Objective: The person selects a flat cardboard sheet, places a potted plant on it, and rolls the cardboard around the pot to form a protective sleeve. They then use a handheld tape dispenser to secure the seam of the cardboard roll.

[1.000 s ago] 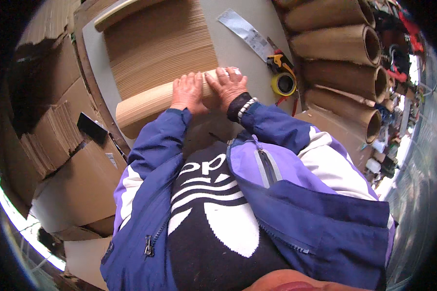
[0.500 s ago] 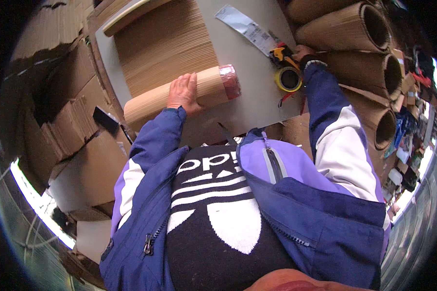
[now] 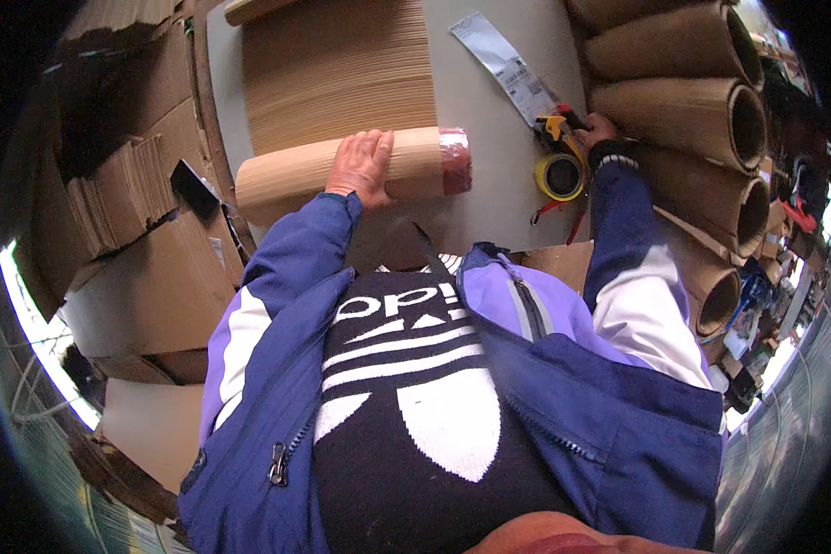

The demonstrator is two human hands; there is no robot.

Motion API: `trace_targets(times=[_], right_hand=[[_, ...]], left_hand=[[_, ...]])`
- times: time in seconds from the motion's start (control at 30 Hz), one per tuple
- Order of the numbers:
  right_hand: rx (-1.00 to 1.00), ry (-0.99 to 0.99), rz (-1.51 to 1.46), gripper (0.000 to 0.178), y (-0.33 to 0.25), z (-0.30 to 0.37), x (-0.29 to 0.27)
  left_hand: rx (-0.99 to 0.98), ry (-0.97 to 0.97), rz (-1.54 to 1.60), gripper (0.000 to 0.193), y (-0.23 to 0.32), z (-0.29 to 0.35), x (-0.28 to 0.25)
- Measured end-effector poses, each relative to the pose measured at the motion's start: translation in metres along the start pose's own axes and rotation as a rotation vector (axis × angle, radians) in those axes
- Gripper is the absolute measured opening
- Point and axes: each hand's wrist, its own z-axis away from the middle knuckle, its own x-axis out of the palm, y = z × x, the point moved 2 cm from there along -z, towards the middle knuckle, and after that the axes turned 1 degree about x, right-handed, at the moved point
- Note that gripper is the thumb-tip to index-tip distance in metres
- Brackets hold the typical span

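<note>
Upper centre of the frame: a rolled cardboard sheet [image 3: 351,171] lies mostly rolled on the grey table [image 3: 508,185], left hand [image 3: 362,166] flat on it, fingers spread. Upper right, right hand [image 3: 598,129] grips a yellow tape dispenser [image 3: 560,162]; taping looks not yet done.

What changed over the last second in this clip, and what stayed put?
The right hand left the rolled corrugated cardboard and moved right to the yellow tape dispenser, now resting on it. The left hand stayed pressed flat on the roll, holding it rolled. The cardboard tubes and paper slip did not move.
</note>
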Motion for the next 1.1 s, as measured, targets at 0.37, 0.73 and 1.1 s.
trace_targets(times=[0.37, 0.73, 1.1], right_hand=[[-0.499, -0.161, -1.023, 0.060, -0.206, 0.068, -0.059], [-1.080, -0.269, 0.193, 0.054, -0.506, 0.167, -0.021], [-1.116, -0.246, 0.308, 0.053, -0.560, 0.171, 0.003]], left_hand=[[0.014, 0.064, 0.043, 0.095, -0.003, 0.005, 0.005], [-0.049, 0.362, 0.570, 0.033, -0.006, -0.006, 0.090], [-0.053, 0.636, 1.145, 0.054, 0.010, -0.009, 0.115]])
